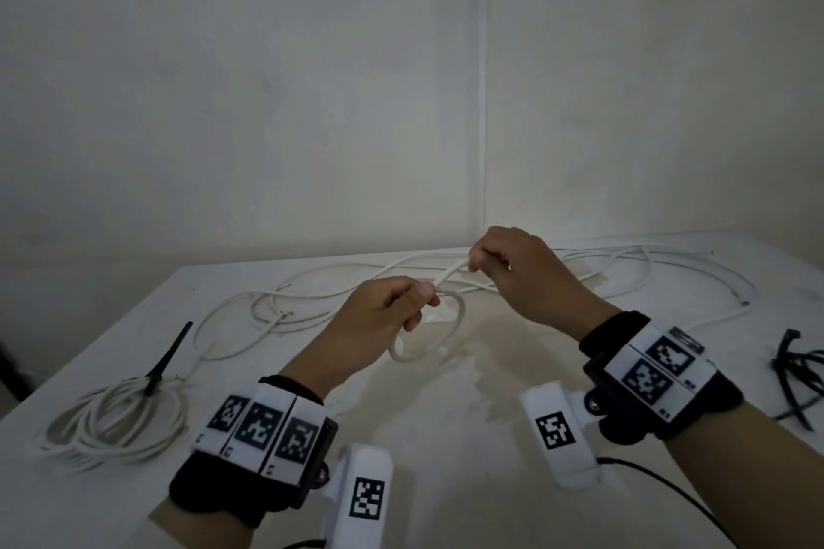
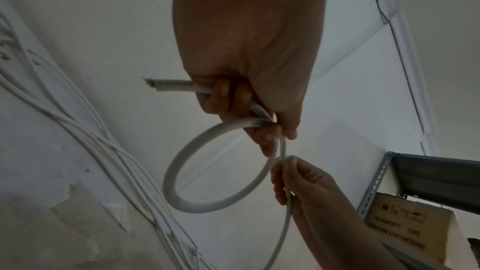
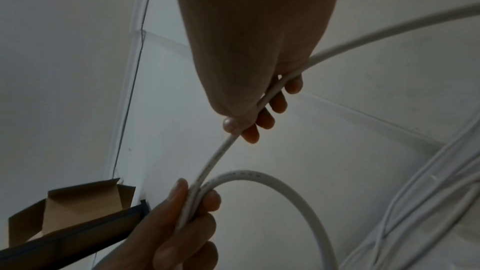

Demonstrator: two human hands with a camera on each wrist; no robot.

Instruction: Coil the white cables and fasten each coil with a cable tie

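My left hand (image 1: pixel 401 303) grips a white cable (image 1: pixel 450 276) where one small loop (image 1: pixel 428 352) crosses itself; the loop (image 2: pixel 187 171) hangs below the fingers and a short cut end (image 2: pixel 166 86) sticks out behind them. My right hand (image 1: pixel 495 263) pinches the same cable (image 3: pixel 215 157) a little farther along, above the table. From there the cable runs back to the loose tangle (image 1: pixel 579 272). A finished coil (image 1: pixel 111 423) with a black cable tie (image 1: pixel 167 361) lies at the near left.
The white table (image 1: pixel 446 437) has a worn beige patch in the middle. More loose white cable (image 1: pixel 267 308) lies at the back left. Several black cable ties (image 1: pixel 798 374) lie at the right edge. A metal shelf with a cardboard box (image 2: pixel 410 225) stands beside the table.
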